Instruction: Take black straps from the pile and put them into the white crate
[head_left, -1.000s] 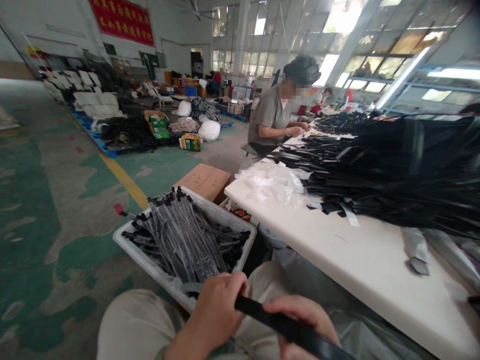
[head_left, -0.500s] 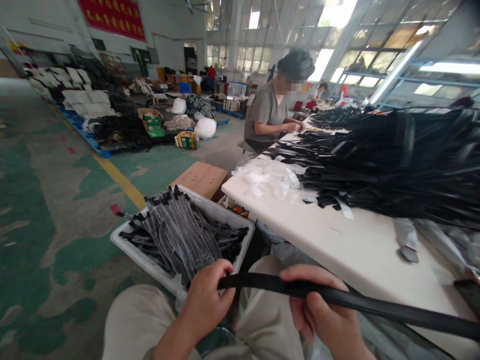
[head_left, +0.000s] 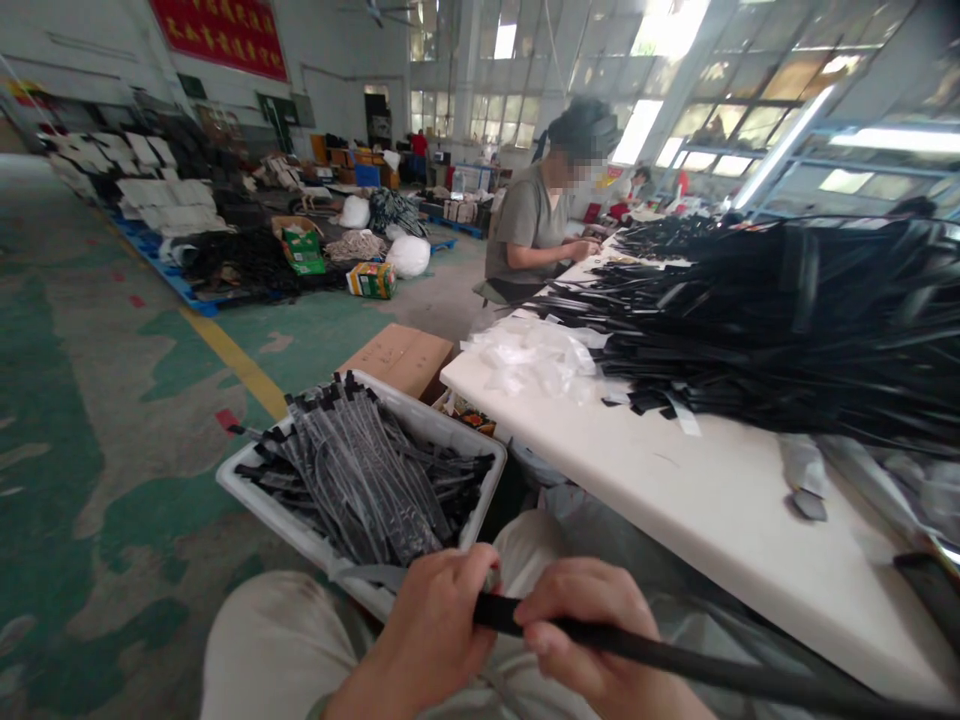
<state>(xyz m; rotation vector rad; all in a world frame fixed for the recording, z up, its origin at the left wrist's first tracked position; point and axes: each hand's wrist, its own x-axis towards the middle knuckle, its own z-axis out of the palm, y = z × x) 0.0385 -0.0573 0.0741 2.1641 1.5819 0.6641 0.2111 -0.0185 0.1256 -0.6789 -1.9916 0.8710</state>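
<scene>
From where I'm standing, the left hand (head_left: 439,625) is closing around one end of a black strip (head_left: 667,655), and the right hand (head_left: 589,615) is pinching it just beside, thumb against fingers. The strip is running above the lap and out past the right hand, its far end lying beyond view. The close grips are probably keeping that end steady and letting the long part trail freely. A pale, see-through piece (head_left: 367,575) is showing beside the left hand; whether it's being held, I can't tell.

The white bin (head_left: 489,492) is sitting near the knees, likely for easy reach, and is holding black strips in clear sleeves (head_left: 360,470), mostly lying lengthwise. A cardboard box (head_left: 397,360) is standing behind it. On the desk (head_left: 570,450), white film (head_left: 536,355) is lying beside a heap of black strips (head_left: 750,340).
</scene>
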